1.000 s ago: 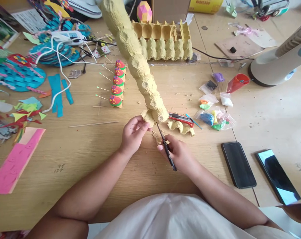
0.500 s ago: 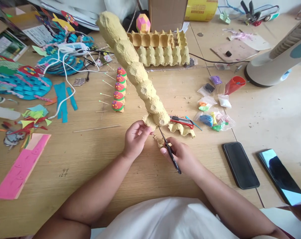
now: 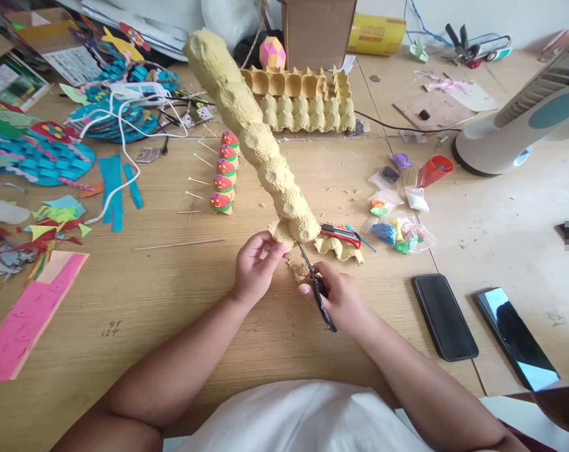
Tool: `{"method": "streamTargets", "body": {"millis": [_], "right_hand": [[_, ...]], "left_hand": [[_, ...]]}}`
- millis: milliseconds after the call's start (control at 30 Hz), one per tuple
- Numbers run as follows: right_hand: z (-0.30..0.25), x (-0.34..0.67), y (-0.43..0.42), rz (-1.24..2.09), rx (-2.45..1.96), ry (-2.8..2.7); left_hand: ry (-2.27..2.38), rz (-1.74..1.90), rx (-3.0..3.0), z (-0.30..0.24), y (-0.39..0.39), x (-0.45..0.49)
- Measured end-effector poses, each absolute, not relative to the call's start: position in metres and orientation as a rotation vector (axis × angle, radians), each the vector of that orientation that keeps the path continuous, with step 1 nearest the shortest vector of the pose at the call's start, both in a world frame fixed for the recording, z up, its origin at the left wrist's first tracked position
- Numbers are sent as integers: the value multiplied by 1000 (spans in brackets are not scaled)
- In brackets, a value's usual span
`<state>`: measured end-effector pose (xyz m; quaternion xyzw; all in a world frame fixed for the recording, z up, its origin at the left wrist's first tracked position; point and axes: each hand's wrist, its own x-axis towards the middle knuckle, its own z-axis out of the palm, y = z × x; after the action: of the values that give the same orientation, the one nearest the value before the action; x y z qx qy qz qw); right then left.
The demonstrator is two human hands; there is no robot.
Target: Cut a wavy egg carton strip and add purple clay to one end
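A wooden table (image 3: pixel 190 326) spread beneath everything. Above its middle, a long strip of yellow egg-carton cups (image 3: pixel 275 176) slanted up and away to the left, its lower end just beyond the person's two hands. Behind it, at the back, sat an egg tray (image 3: pixel 307 114) of similar pulp, its front row of cups in place. To the left of the strip stood a row of five painted cups (image 3: pixel 224 176), red faces edged in green, which looked finished. The left hand (image 3: pixel 256 269) had its thumb and fingers pressed together on a ragged flap (image 3: pixel 280 234) at the strip's lower end. The right hand (image 3: pixel 337 302) was closed around the black handles of the scissors (image 3: pixel 320 298), whose blades pointed up toward that end. Right of it, a red utility knife (image 3: pixel 344 235) lay beside a wavy offcut (image 3: pixel 339 250), already free. By these signs, the trimming seemed partly done: the strip was separate from the tray, but the flap did not appear to be off, and no paint showed on the cups. Whether the blades had bitten in was hard to tell. Smallest were the torn scraps (image 3: pixel 300 271) near the scissors.
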<state>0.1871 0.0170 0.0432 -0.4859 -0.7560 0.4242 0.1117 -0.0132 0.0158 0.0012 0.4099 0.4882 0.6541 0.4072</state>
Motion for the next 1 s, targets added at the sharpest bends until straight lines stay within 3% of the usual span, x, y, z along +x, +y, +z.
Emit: {"method": "streamTargets", "body": {"millis": [1000], "right_hand": [[45, 190, 21, 1435, -1369, -2131]], "left_hand": [[1214, 1645, 1025, 4, 17, -14]]}}
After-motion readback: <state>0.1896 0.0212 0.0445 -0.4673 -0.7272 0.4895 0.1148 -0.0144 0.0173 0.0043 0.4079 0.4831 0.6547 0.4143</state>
